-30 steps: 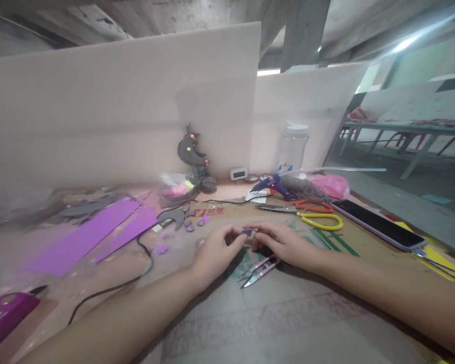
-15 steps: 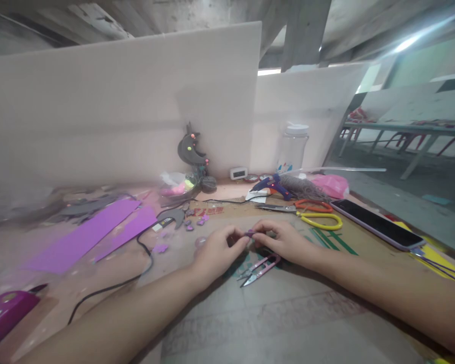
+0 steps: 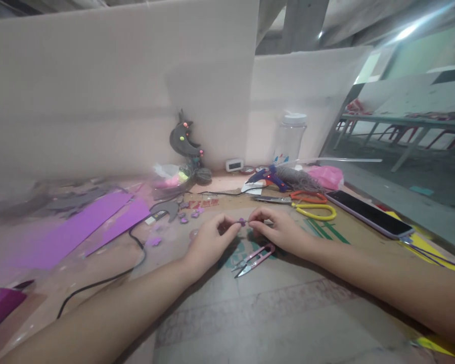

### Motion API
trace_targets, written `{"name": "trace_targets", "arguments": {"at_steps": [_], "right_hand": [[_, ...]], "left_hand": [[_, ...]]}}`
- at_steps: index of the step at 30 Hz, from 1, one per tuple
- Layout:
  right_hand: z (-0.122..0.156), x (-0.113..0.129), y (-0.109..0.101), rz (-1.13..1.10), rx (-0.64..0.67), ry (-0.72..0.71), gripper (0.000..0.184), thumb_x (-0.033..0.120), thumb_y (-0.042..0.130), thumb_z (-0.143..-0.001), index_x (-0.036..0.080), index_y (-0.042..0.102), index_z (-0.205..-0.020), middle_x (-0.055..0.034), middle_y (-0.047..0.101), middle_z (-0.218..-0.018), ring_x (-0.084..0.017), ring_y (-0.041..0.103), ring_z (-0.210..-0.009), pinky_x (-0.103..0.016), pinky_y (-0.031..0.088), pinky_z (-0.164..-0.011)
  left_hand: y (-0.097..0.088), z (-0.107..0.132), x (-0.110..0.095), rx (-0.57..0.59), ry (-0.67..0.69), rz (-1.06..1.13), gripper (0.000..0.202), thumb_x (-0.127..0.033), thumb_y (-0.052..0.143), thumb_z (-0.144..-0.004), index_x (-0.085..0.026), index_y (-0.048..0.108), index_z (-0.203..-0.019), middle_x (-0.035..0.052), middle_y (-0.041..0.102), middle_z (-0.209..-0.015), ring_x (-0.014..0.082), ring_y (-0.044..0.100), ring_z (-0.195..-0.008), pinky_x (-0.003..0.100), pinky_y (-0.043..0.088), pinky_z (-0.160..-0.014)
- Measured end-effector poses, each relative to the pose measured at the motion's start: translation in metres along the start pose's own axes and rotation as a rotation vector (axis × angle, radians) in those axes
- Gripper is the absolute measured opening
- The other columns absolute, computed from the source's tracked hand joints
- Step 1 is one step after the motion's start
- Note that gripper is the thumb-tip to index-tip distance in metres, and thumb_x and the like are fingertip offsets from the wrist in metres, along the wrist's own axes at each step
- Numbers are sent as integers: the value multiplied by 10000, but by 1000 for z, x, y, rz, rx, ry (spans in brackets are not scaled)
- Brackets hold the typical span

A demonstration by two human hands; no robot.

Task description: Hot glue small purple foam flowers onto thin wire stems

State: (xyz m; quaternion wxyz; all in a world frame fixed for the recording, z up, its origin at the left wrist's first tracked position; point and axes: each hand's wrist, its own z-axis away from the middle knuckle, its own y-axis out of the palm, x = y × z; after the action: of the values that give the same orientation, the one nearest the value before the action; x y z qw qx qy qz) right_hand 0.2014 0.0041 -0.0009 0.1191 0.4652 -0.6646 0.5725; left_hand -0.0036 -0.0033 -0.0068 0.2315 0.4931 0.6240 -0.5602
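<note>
The left edge crops the magenta tool (image 3: 2, 308); the pinched purple piece (image 3: 242, 221) seems blurred.

A craft workshop — glue gun (image 3: 269, 177), scissors (image 3: 286, 200), snips (image 3: 251, 265) and purple sheets (image 3: 81, 230) spread over a worktable (image 3: 219, 182).

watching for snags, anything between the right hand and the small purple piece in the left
Nothing visible stands between the bare right hand and the small purple piece pinched in the bare left hand; whether the right hand touches it is too small to tell. The pink-handled metal snips lie nearer the camera, out of the way.
</note>
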Motion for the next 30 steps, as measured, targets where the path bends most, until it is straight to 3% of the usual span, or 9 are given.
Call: {"name": "trace_targets", "arguments": {"at_steps": [7,12,20,30], "right_hand": [[5,8,-2,92,99,-192,218,320,513,-936,193,683,-885,-33,720,-796,-155,643,-719,-264,480,-712],[7,10,-2,125,112,-245,223,321,510,-934,193,690,-901,-46,735,-835,-168,655,-758,-282,483,-750],[2,13,-8,55,-65,-15,242,362,505,-907,189,658,-832,-16,680,-708,-160,622,-677,-255,472,-647],[-1,12,-6,-73,-69,84,214,359,504,-887,185,606,-814,3,636,-649,-156,609,-624,-257,463,-593]], "left_hand": [[1,-1,3,-7,4,13,214,-379,576,-874,-178,629,-824,11,661,-806,174,605,-778,275,445,-721],[0,-1,3,4,-1,15,196,-362,581,-872,-176,636,-844,13,673,-828,175,610,-794,277,448,-735],[0,-1,2,74,-18,24,240,-393,561,-890,-172,655,-890,12,689,-848,173,613,-783,265,439,-706],[-1,0,-1,132,-56,46,271,-419,528,-909,-173,633,-866,0,680,-815,166,601,-760,255,423,-687]]}}
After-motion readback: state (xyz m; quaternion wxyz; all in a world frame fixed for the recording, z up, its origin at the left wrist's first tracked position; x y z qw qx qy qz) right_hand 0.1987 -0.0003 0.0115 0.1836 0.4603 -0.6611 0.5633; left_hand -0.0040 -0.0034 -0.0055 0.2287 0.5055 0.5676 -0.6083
